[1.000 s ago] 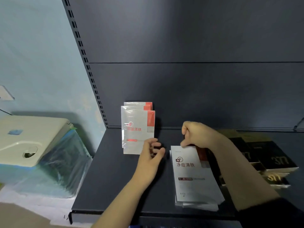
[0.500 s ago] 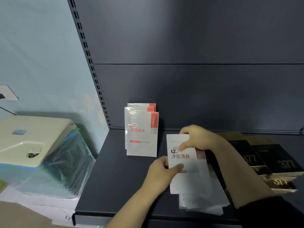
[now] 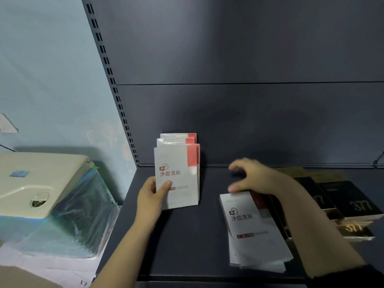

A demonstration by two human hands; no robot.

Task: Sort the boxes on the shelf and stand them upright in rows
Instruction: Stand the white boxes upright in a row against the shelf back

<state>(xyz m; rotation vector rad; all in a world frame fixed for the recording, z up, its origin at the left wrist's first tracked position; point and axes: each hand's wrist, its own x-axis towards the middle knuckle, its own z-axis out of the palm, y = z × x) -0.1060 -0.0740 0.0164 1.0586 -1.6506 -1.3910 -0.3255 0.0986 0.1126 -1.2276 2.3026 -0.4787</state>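
Dark shelf (image 3: 187,235): left hand (image 3: 152,199) grips a white box (image 3: 176,177) upright; letting go early may topple the row (image 3: 178,139). Right hand (image 3: 252,179) hovers open.

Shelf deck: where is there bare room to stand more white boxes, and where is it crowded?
Bare deck lies between the upright white boxes in the left hand and the flat white stack; also behind that stack, under the right hand. The right end is crowded with black boxes lying flat.
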